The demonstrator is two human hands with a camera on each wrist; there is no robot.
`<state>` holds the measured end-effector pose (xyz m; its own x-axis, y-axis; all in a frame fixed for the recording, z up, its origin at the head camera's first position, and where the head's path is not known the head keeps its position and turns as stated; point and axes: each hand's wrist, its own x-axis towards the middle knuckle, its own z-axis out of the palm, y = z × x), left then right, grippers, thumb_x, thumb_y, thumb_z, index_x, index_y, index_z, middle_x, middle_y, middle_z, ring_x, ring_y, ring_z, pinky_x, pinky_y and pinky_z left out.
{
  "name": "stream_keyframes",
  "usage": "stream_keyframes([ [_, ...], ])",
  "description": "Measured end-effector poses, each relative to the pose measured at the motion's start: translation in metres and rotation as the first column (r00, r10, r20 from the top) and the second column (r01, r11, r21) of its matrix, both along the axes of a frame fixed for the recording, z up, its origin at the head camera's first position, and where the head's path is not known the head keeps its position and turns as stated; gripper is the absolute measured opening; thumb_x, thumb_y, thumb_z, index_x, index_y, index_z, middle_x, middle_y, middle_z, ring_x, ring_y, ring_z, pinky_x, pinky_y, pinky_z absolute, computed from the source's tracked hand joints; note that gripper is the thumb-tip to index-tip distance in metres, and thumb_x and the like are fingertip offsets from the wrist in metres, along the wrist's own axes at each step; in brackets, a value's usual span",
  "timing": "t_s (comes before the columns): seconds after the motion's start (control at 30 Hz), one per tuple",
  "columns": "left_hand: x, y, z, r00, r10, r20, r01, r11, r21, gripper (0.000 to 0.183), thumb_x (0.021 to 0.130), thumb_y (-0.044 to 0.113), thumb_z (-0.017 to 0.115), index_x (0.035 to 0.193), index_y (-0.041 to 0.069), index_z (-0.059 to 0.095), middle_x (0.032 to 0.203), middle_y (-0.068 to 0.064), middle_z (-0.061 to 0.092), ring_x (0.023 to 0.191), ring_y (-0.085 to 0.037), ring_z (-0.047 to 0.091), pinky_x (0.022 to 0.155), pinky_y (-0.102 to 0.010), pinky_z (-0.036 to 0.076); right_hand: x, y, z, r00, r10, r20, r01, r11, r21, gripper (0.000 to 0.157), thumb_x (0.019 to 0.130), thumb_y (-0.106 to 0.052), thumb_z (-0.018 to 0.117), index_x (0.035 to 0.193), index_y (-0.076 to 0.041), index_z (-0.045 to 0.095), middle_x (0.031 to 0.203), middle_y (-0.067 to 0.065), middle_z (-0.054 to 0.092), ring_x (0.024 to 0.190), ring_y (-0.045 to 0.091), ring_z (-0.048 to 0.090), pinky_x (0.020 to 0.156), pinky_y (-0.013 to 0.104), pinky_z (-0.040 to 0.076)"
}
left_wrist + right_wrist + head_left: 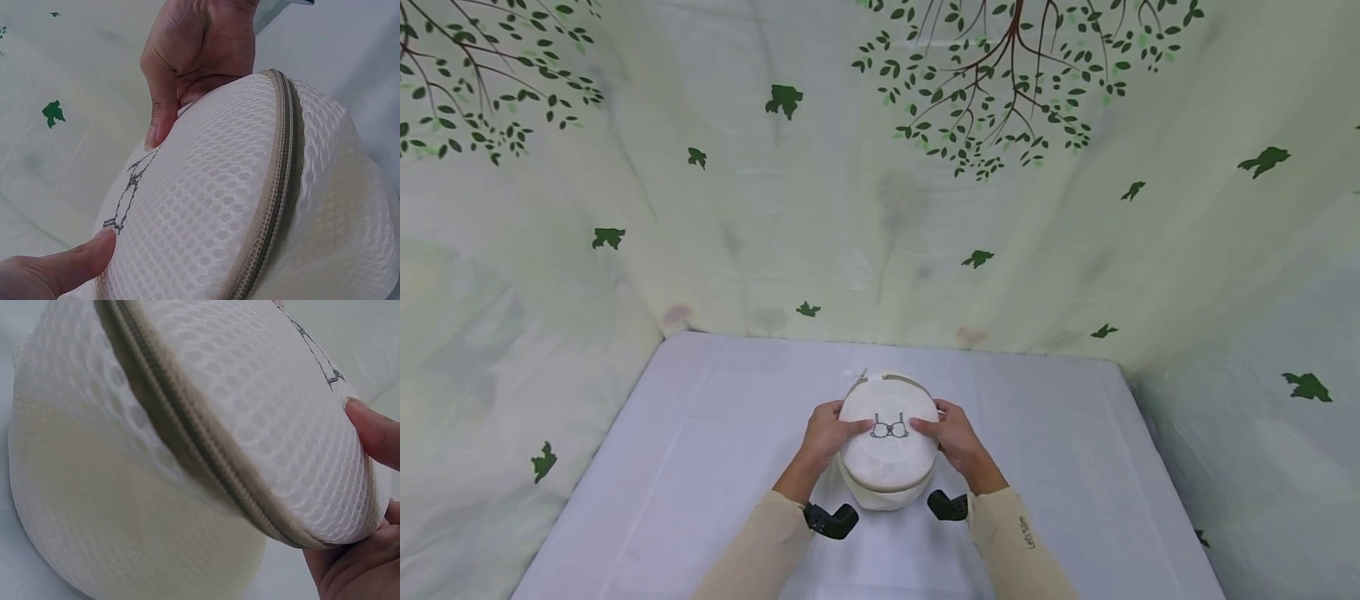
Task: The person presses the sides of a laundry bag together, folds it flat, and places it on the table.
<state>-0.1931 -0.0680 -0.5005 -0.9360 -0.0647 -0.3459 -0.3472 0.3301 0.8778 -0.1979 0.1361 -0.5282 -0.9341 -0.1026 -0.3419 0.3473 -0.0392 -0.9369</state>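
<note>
A round white mesh laundry bag [889, 462] stands on the table, its lid tilted toward me. Black glasses are embroidered on the lid, and a beige zipper [278, 162] runs round its rim. My left hand [830, 435] grips the lid's left side, thumb on top beside the embroidery. On the opposite side my right hand [957, 437] holds the edge the same way, fingers curled under it in the right wrist view. Something pale yellow shows through the mesh side wall [125, 487]; its kind cannot be made out.
A white cloth covers the table [715, 467]. Behind and beside it hang pale curtains [880, 217] printed with green leaves and branches. Black wrist devices [833, 522] sit at both cuffs, close to the bag's lower sides.
</note>
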Motion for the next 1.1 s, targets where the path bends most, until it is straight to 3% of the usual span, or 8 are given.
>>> stream_keyframes([
  [0.2,0.001,0.001,0.0,1.0,-0.006,-0.001,0.006,1.0,-0.023,0.055,0.073,0.022,0.076,0.119,0.001,0.055,0.11,-0.015,0.062,0.1,-0.026,0.058,0.088,-0.041,0.046,0.002,0.0,0.0,1.0,0.0,0.009,0.0,1.0,0.022,0.059,0.077,-0.011,0.071,0.127,0.004,0.043,0.102,0.016,0.064,0.081,0.019,0.065,0.069,0.032,0.054],
  [0.5,0.001,0.001,-0.006,1.0,-0.016,-0.019,0.015,0.998,-0.061,0.076,0.072,0.027,0.076,0.136,0.008,0.039,0.121,-0.02,0.053,0.107,-0.032,0.054,0.09,-0.044,0.044,0.003,-0.003,-0.001,0.999,-0.031,0.009,0.03,0.995,0.098,0.058,0.077,-0.015,0.071,0.126,0.002,0.044,0.1,0.015,0.064,0.079,0.018,0.065,0.069,0.032,0.054],
  [0.7,0.004,0.0,-0.016,0.991,-0.094,-0.094,0.082,0.989,-0.125,0.084,0.072,0.031,0.075,0.14,0.006,0.033,0.134,-0.019,0.045,0.123,-0.034,0.042,0.101,-0.047,0.033,0.007,-0.004,-0.005,0.998,-0.068,0.008,0.065,0.975,0.214,0.059,0.077,-0.02,0.072,0.126,-0.001,0.045,0.1,0.014,0.064,0.079,0.017,0.064,0.068,0.031,0.053],
  [0.87,0.007,-0.001,-0.023,0.957,-0.216,-0.195,0.162,0.951,-0.262,0.089,0.075,0.036,0.072,0.142,0.001,0.025,0.142,-0.021,0.033,0.13,-0.037,0.03,0.106,-0.047,0.025,0.009,-0.005,-0.01,0.995,-0.097,-0.024,0.1,0.951,0.294,0.065,0.075,-0.026,0.073,0.128,-0.002,0.043,0.103,0.015,0.061,0.082,0.018,0.063,0.07,0.033,0.052],
  [1.03,0.01,-0.004,-0.028,0.89,-0.361,-0.277,0.24,0.89,-0.388,0.089,0.078,0.04,0.068,0.143,0.0,0.022,0.143,-0.022,0.03,0.131,-0.037,0.028,0.106,-0.048,0.024,0.01,-0.006,-0.017,0.991,-0.109,-0.072,0.127,0.932,0.339,0.067,0.076,-0.029,0.073,0.13,-0.004,0.042,0.105,0.016,0.06,0.084,0.019,0.061,0.071,0.035,0.052],
  [1.1,0.011,-0.005,-0.03,0.862,-0.42,-0.283,0.272,0.855,-0.442,0.089,0.079,0.044,0.065,0.143,0.0,0.022,0.146,-0.022,0.023,0.132,-0.037,0.025,0.105,-0.049,0.025,0.011,-0.007,-0.019,0.99,-0.112,-0.091,0.137,0.928,0.345,0.066,0.077,-0.03,0.072,0.13,-0.006,0.042,0.103,0.015,0.06,0.084,0.02,0.061,0.07,0.033,0.052],
])
